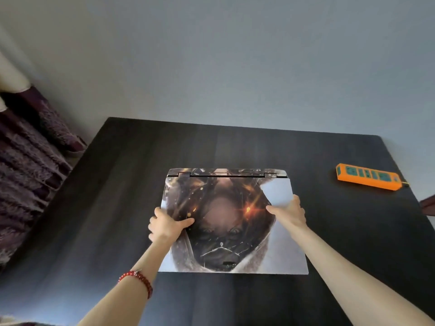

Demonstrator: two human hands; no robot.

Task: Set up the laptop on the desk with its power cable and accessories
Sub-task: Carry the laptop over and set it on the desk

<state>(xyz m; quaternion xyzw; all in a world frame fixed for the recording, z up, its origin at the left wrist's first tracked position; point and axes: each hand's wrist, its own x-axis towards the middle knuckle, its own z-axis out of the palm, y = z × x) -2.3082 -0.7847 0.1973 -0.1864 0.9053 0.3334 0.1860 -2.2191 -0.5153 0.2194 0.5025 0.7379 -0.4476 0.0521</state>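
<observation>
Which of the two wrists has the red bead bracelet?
The left hand's wrist wears the red bracelet; the right hand's wrist is bare.

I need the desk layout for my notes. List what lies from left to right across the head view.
Purple blanket → left hand gripping the laptop's left edge → laptop, lid closed → right hand gripping its right edge → orange power strip, all but the blanket on the dark desk.

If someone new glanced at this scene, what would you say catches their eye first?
The closed laptop with dark fantasy artwork on its lid, lying mid-desk, gripped at its sides by the left hand and right hand. Next, the bright orange power strip at the desk's far right.
</observation>
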